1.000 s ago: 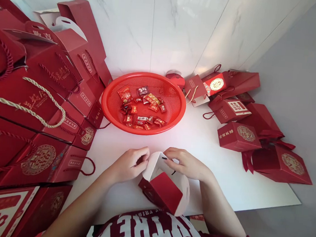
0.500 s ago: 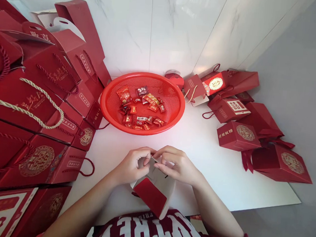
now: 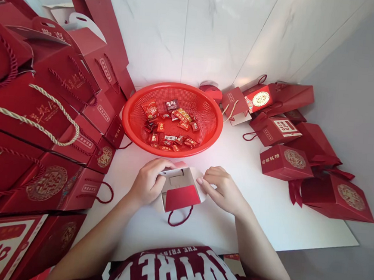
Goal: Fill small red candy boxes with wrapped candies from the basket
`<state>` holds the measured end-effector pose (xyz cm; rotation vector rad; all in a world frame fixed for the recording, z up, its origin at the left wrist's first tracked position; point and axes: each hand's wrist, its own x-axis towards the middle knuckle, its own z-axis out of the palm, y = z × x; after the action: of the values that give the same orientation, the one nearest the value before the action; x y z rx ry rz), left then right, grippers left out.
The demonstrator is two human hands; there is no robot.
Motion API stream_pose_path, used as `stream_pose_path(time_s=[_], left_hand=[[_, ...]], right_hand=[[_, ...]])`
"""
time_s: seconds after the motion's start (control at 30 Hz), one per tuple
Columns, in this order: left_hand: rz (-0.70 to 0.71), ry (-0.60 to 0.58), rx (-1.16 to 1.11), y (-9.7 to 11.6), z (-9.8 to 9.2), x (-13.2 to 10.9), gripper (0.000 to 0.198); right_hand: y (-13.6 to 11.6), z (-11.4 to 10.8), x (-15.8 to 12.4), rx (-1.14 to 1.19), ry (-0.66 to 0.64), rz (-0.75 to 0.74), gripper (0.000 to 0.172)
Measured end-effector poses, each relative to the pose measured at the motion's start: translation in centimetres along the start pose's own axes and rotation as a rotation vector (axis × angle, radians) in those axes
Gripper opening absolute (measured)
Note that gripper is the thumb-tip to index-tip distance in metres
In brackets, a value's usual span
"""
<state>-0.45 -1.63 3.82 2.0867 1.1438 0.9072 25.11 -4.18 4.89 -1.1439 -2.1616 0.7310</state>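
Note:
A small red gift box with a white inside and a red cord handle stands open on the white table, close to me. My left hand grips its left side, fingers curled over the top edge. On the box's right flap my right hand presses with bent fingers. Just beyond the box is a red mesh basket holding several wrapped candies.
Large red gift bags with rope handles are stacked along the left. Smaller red gift boxes lie scattered at the right, near the table's right edge. White marble wall panels rise behind the basket.
The box, tilted and held low near my chest before, now stands upright on the table nearer the basket with its opening facing up. Both hands moved forward with it.

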Motion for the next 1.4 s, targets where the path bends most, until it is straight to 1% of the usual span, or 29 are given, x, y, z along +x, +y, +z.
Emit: stream_pose_path(time_s=[0.1,0.13,0.2,0.3,0.4,0.47,0.53,0.6,0.63,0.67,0.73,0.83,0.87,0.93,1.0,1.03,1.1,1.17,1.2,1.23,1.27,1.33,1.37,1.4], left_hand=[[-0.025,-0.098,-0.197,-0.2,1.1,-0.2,0.054],[-0.051,-0.112,-0.278,-0.3,1.5,-0.3,0.056],[-0.128,-0.102,-0.443,-0.5,2.3,-0.4,0.054],[-0.259,-0.057,-0.659,-0.8,3.2,-0.5,0.047],[-0.326,-0.082,-0.810,-1.1,3.6,-0.3,0.046],[-0.347,-0.105,-0.847,-1.3,3.7,-0.2,0.047],[-0.362,-0.091,-0.828,-1.5,3.6,-0.2,0.046],[-0.368,-0.058,-0.787,-1.6,3.4,-0.2,0.045],[-0.369,-0.041,-0.769,-1.7,3.3,-0.3,0.044],[-0.366,-0.025,-0.757,-1.8,3.2,-0.3,0.044],[-0.347,-0.006,-0.744,-1.9,3.1,-0.3,0.043],[-0.297,0.005,-0.733,-2.0,3.2,-0.3,0.041],[-0.280,0.007,-0.728,-2.0,3.2,-0.3,0.041],[-0.243,0.018,-0.695,-2.0,3.3,-0.2,0.038],[-0.162,0.040,-0.597,-2.0,3.1,-0.2,0.033],[-0.096,0.059,-0.504,-2.0,2.9,-0.3,0.031],[0.072,0.100,-0.257,-1.8,2.4,-0.3,0.026],[0.233,0.078,-0.041,-1.3,1.7,-0.4,0.027],[0.287,0.032,0.024,-1.0,1.3,-0.4,0.033],[0.317,-0.034,0.056,-0.6,1.1,-0.3,0.046],[0.325,-0.109,0.064,-0.3,0.9,-0.3,0.065],[0.301,-0.246,0.049,0.2,0.7,-0.2,0.102],[0.282,-0.291,0.030,0.3,0.7,-0.1,0.115],[0.270,-0.319,0.004,0.2,0.7,-0.1,0.122]], right_hand=[[0.2,1.4,0.4,0.055,-0.107,0.178,0.044],[0.3,1.8,0.4,0.089,-0.137,0.225,0.043],[0.3,2.2,0.5,0.140,-0.160,0.276,0.041],[0.3,2.5,0.6,0.214,-0.138,0.248,0.042],[0.5,3.0,0.7,0.312,-0.084,0.192,0.047],[0.6,3.3,0.7,0.370,-0.031,0.157,0.051],[0.7,3.3,0.7,0.403,0.044,0.106,0.049],[0.7,2.9,0.7,0.405,0.119,0.025,0.040],[0.7,2.5,0.6,0.402,0.130,-0.020,0.037],[0.8,2.2,0.6,0.399,0.116,-0.065,0.042],[0.9,1.4,0.5,0.373,0.016,-0.144,0.066],[1.1,0.9,0.4,0.260,-0.195,-0.219,0.105],[1.2,0.9,0.3,0.216,-0.243,-0.225,0.114],[1.2,1.1,0.3,0.142,-0.288,-0.213,0.122],[1.1,1.3,0.3,0.100,-0.282,-0.196,0.122],[1.0,1.4,0.3,0.093,-0.268,-0.191,0.120],[0.8,1.5,0.3,0.097,-0.228,-0.180,0.115],[0.7,1.4,0.2,0.100,-0.198,-0.156,0.114],[0.8,1.3,0.1,0.095,-0.188,-0.137,0.114],[0.9,1.3,0.1,0.089,-0.181,-0.116,0.115],[1.1,1.3,0.0,0.089,-0.174,-0.096,0.117],[1.6,1.4,0.1,0.118,-0.164,-0.063,0.121],[2.0,1.6,0.1,0.143,-0.161,-0.059,0.125],[2.3,1.9,0.2,0.170,-0.158,-0.062,0.129]])
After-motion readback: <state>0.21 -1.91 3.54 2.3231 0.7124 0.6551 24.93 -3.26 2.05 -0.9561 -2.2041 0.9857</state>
